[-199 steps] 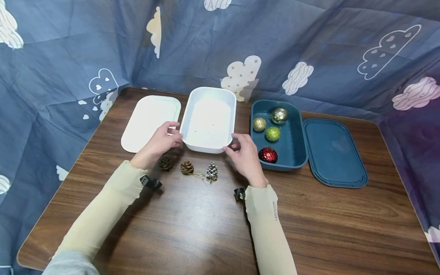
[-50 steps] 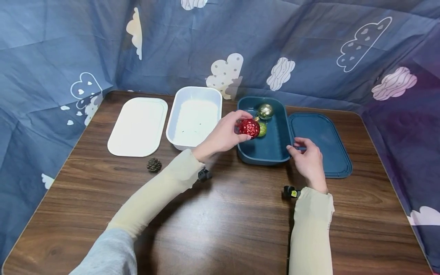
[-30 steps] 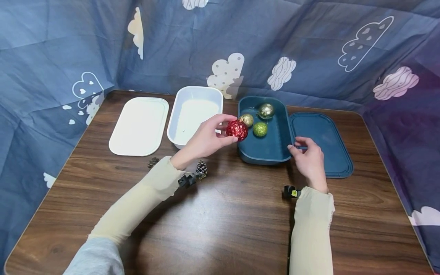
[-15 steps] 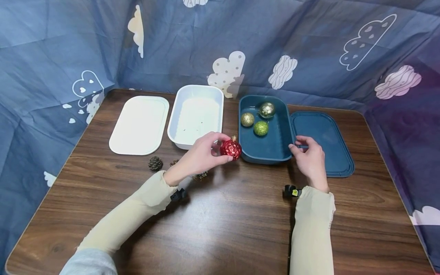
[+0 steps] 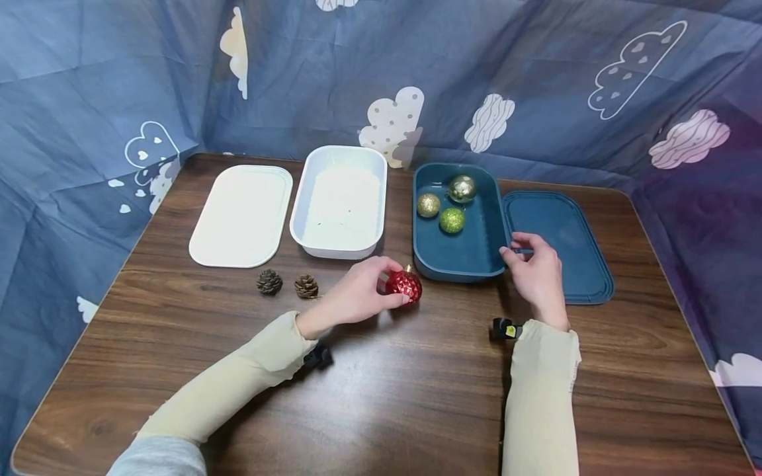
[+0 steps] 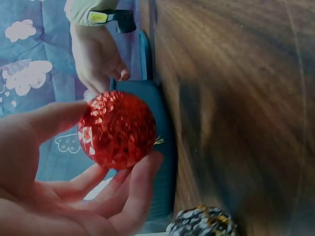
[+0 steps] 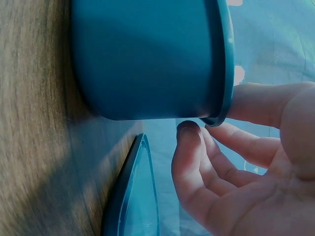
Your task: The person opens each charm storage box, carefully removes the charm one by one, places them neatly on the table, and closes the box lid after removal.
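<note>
My left hand [image 5: 360,291] holds a shiny red Christmas ball [image 5: 406,285] between thumb and fingers, low over the table in front of the blue box. The faceted ball [image 6: 118,130] fills the middle of the left wrist view, its gold cap turned to the side. At the right front corner of the blue box [image 5: 461,261], my right hand [image 5: 538,271] pinches the rim; the right wrist view shows its fingers [image 7: 189,142] at the lip. Inside that box lie a gold glitter ball [image 5: 428,205], a green glitter ball [image 5: 452,220] and a shiny pale-gold ball [image 5: 462,189].
A white box [image 5: 339,248] stands left of the blue one, with a white lid [image 5: 241,218] beside it. Two brown pinecones [image 5: 270,282] lie in front. A frosted pinecone [image 6: 202,222] shows near the left hand. The blue lid [image 5: 559,244] lies at right.
My left hand has lifted the red ball out of the blue box and brought it left, then down in front. Earlier at the white box, the right hand now stays at the blue rim.
</note>
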Tool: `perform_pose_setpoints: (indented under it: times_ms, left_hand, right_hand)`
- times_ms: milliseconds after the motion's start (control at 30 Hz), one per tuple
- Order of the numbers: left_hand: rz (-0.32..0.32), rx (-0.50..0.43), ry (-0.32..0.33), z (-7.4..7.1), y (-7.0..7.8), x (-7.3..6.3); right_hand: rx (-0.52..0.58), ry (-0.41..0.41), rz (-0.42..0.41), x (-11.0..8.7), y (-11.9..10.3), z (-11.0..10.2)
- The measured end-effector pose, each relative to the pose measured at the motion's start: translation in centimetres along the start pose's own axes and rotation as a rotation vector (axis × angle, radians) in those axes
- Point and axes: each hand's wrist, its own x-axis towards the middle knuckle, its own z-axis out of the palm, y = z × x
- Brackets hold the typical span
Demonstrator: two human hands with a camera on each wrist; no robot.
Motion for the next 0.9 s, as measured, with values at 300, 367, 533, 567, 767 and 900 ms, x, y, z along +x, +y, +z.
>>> perform_pose_setpoints:
  times_ms: [300,367,533,567,767,900]
  left_hand:
    - [-0.029,0.083,-0.064,1.3,0.1,0.3]
    - [-0.03,0.091,-0.07,1.4,0.1,0.4]
    - [-0.04,0.113,-0.075,1.6,0.0,0.5]
    - [-0.048,0.117,-0.078,1.7,0.0,0.5]
    - [-0.08,0.082,-0.092,1.8,-0.1,0.6]
    - [-0.073,0.068,-0.086,1.8,-0.1,0.7]
  right_hand:
    - [-0.003,-0.002,0.0,0.1,0.1,0.1]
    - [-0.001,0.0,0.0,0.1,0.1,0.1]
    - [-0.004,0.009,-0.005,0.1,0.2,0.1]
    - [-0.008,0.013,-0.006,0.1,0.2,0.1]
    - [-0.026,0.031,-0.013,0.2,0.2,0.0]
    - [-0.02,0.027,-0.01,0.2,0.2,0.0]
